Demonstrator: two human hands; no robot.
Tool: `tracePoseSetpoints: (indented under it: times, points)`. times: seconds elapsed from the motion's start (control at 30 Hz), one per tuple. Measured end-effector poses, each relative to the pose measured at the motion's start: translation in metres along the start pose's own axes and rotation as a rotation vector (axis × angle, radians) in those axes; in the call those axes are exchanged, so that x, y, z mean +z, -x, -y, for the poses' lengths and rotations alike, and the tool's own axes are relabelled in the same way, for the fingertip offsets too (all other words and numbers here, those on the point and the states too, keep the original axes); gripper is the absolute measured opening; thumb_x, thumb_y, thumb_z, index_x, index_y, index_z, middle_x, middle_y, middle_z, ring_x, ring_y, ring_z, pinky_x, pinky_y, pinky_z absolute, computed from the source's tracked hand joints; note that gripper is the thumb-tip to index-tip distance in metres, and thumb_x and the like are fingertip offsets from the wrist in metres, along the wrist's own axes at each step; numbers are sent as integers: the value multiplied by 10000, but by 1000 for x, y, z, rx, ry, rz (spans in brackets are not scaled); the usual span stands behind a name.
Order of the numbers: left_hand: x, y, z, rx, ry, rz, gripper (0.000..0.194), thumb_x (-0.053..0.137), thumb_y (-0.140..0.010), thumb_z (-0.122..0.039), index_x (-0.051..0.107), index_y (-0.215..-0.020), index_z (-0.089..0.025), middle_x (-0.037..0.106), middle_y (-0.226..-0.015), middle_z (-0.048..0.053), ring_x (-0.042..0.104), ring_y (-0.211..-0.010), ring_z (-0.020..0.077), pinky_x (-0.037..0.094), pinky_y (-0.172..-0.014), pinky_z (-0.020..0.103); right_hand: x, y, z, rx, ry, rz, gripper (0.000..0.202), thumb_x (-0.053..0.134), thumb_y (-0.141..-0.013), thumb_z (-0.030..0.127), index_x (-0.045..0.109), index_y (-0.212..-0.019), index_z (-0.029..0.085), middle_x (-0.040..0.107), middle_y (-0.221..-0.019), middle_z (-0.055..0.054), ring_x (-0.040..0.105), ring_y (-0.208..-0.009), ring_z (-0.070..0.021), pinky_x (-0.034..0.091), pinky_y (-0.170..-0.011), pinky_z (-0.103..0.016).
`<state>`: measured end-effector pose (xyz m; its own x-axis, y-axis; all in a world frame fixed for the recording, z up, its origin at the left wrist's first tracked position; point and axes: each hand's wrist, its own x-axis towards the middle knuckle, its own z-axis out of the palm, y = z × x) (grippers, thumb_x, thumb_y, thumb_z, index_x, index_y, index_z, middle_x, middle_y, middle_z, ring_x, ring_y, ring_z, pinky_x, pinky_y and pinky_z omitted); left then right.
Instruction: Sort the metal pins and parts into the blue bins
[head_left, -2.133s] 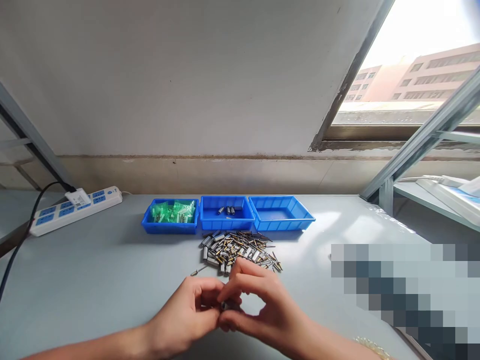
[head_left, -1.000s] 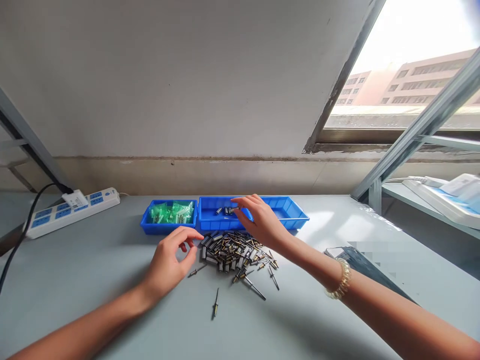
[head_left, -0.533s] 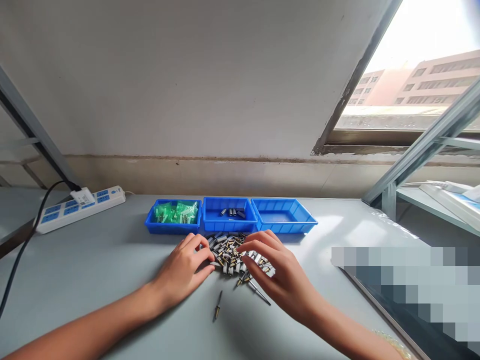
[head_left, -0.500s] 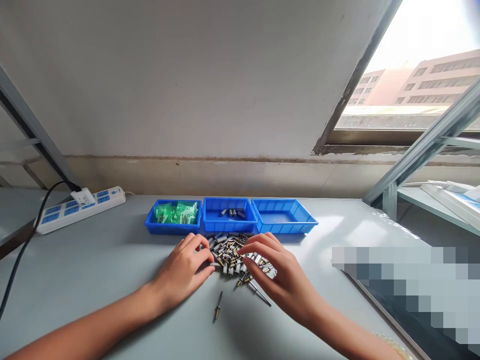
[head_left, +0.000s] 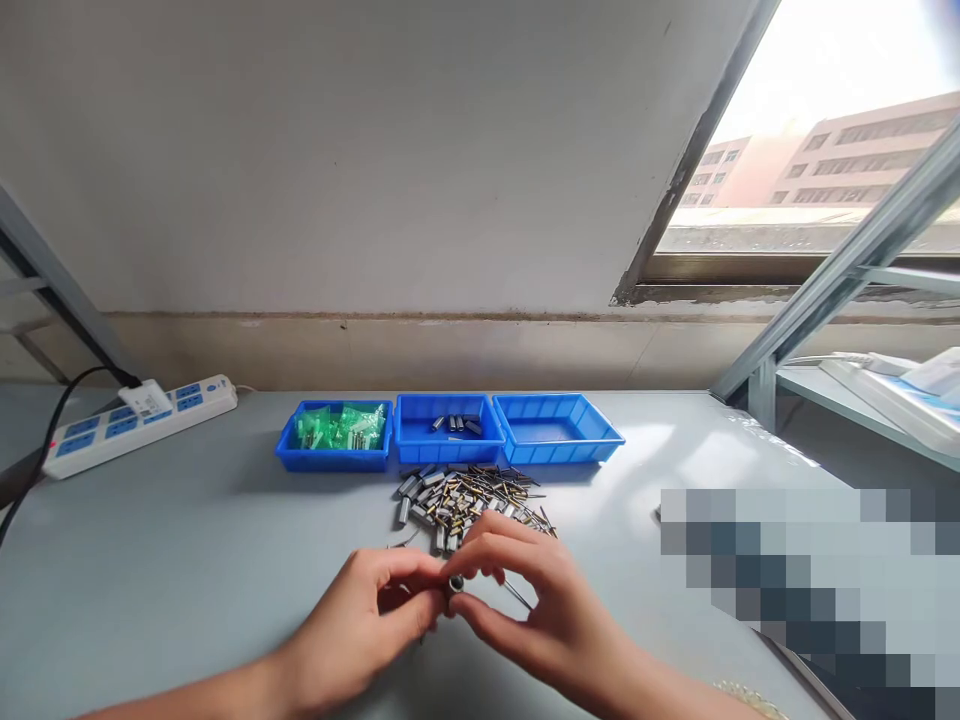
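Note:
My left hand and my right hand meet in front of the pile. Between their fingertips is a small metal cylinder, seen end-on with a dark centre. The right thumb and index finger pinch it, while the left fingertips press against its left side. Just beyond lies a heap of metal parts, mixing grey cylinders with thin brass-and-steel pins. A longer metal pin lies partly behind the right fingers.
Three blue trays stand behind the heap: the left tray with green bags, the middle tray with several grey cylinders, and the right tray. A power strip lies at the left. Metal shelf frames flank the table.
Both hands have drawn back from the heap towards me and come together, now with a small metal cylinder held between them. The view has shifted slightly.

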<state>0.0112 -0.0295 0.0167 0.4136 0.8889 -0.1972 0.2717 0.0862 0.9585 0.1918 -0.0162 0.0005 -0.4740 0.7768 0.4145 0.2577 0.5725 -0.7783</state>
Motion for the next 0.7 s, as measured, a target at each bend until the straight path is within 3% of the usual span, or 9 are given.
tracePoseSetpoints:
  times: [0.13, 0.33, 0.6, 0.7]
  points:
    - [3, 2, 7, -52, 106, 79, 179, 593, -750, -201, 754, -813, -156, 675, -666, 16, 595, -686, 188, 455, -680, 290, 3, 2, 3, -29, -26, 18, 26, 662, -756, 208, 665, -782, 204, 525, -726, -2, 515, -666, -127, 448, -591, -243]
    - [1, 1, 2, -46, 156, 81, 176, 594, -739, -179, 760, -783, -145, 698, -695, 21, 617, -710, 190, 461, -710, 294, 2, 2, 2, -79, -7, -6, 30, 677, -754, 202, 650, -764, 206, 541, -737, -5, 520, -682, -130, 451, -599, -243]
    - [-1, -1, 4, -12, 248, -211, 210, 628, -691, -161, 712, -883, -147, 734, -805, 61, 659, -794, 208, 503, -792, 329, -4, -1, -8, 65, 17, -83, 82, 622, -738, 127, 606, -770, 200, 655, -721, -9, 559, -633, -129, 468, -592, -257]
    - [-1, 2, 5, 61, 208, -222, 178, 626, -722, -167, 704, -882, -161, 735, -844, 62, 664, -820, 206, 512, -810, 325, -4, -2, -9, 212, -94, -48, 99, 603, -707, 106, 601, -760, 190, 668, -752, -17, 587, -631, -129, 498, -606, -262]
